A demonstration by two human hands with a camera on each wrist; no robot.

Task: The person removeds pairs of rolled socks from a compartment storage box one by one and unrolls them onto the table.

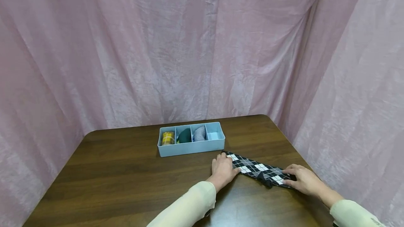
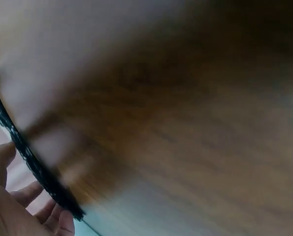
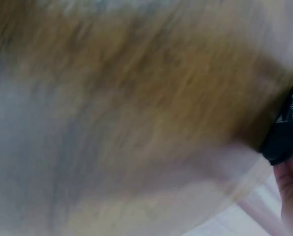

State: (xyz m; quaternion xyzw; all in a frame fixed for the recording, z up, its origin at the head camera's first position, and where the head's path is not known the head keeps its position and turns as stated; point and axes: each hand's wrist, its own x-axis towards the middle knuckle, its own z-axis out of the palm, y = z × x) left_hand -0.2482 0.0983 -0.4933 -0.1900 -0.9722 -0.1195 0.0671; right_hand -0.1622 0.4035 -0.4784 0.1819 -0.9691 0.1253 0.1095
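Note:
A black, grey and white argyle sock [image 1: 252, 167] stretches across the table in front of me, with a dark part sticking out along its near side. My left hand [image 1: 222, 170] grips its left end, fingers bent over the far tip and thumb at the near edge. At the other end my right hand [image 1: 304, 179] holds the sock between thumb and fingers. The left wrist view catches the dark sock [image 2: 35, 167] edge-on along the left fingers [image 2: 50, 216]. In the right wrist view its black end [image 3: 281, 142] meets the right fingertips at the frame's edge.
Behind the sock stands a light blue divided box [image 1: 192, 148]. From the left, its compartments hold a yellow checked roll [image 1: 168, 138], a dark green rolled cloth [image 1: 184, 136] and a grey rolled cloth [image 1: 199, 133]; the rightmost is bare. Pink curtains [image 1: 176, 45] hang behind the wooden table [image 1: 126, 178].

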